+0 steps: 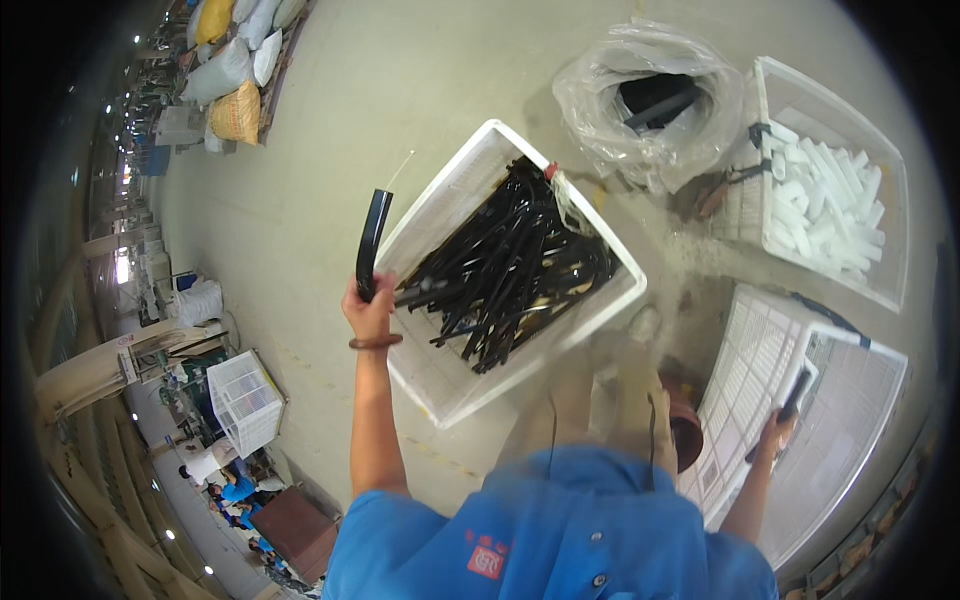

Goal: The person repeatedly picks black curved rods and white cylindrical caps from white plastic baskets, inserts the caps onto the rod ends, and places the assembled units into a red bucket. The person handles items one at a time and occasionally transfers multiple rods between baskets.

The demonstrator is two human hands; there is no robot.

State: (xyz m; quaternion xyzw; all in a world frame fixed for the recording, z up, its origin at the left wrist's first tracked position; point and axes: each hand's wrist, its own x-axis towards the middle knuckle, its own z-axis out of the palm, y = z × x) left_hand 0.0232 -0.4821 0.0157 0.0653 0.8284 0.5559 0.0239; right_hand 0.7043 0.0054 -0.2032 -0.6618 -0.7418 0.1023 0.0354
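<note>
My left hand (370, 312) is closed around the lower end of a glossy black curved tube (374, 235), which points up and away from me. Beside that hand stands a white plastic crate (452, 168) with a tangle of long black strips and tubes (520, 255) in it. A blurred dark piece (420, 292) lies by my left fingers at the crate's edge; whether they touch it I cannot tell. Over at the right, my right hand (776, 430) grips a short black piece (797, 393) over another white crate (745, 370). Part of that piece is hidden by the hand.
A clear plastic bag (590, 95) holding black pieces stands at the far right of the middle crate. Beyond it, a white crate (838, 285) holds many white pieces. A brown bucket (684, 430) sits by my legs. Filled sacks (235, 110) are stacked far left; people (238, 488) sit lower left.
</note>
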